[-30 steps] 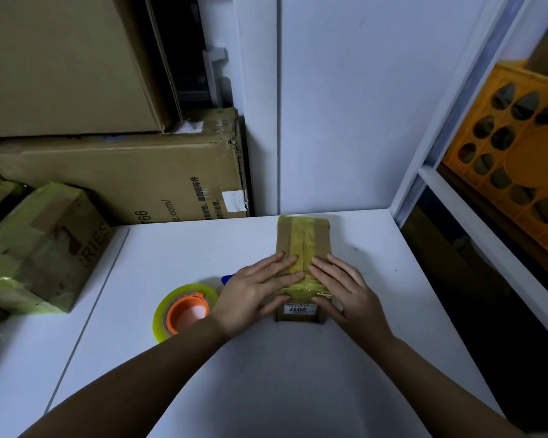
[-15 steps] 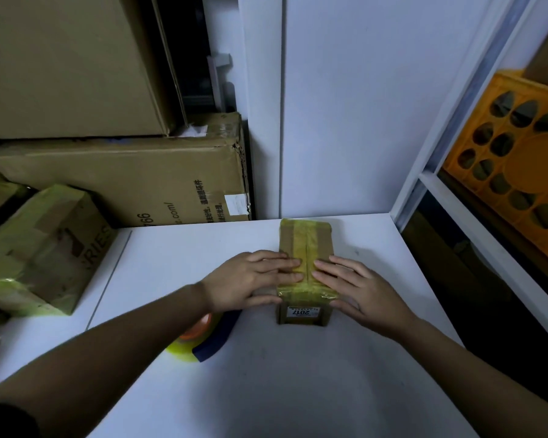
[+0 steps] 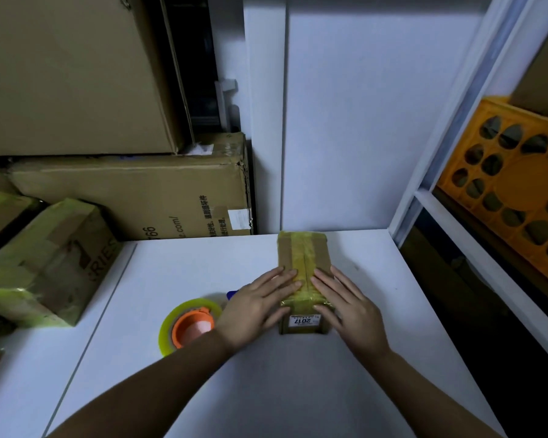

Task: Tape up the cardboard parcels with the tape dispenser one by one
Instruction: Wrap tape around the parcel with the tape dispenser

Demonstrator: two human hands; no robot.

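A white label (image 3: 304,320) on the near end face of the small taped parcel (image 3: 303,260) is showing "2017", upside down. At ten o'clock, the big carton (image 3: 133,197) is bearing "766", ".com/" and unreadable characters. At nine o'clock, the taped box (image 3: 49,267) is showing "RIES".

brown parcel (image 3: 302,263) with yellow tape; yellowish tape roll (image 3: 189,322), orange core; white table (image 3: 266,390); orange crate (image 3: 513,184)
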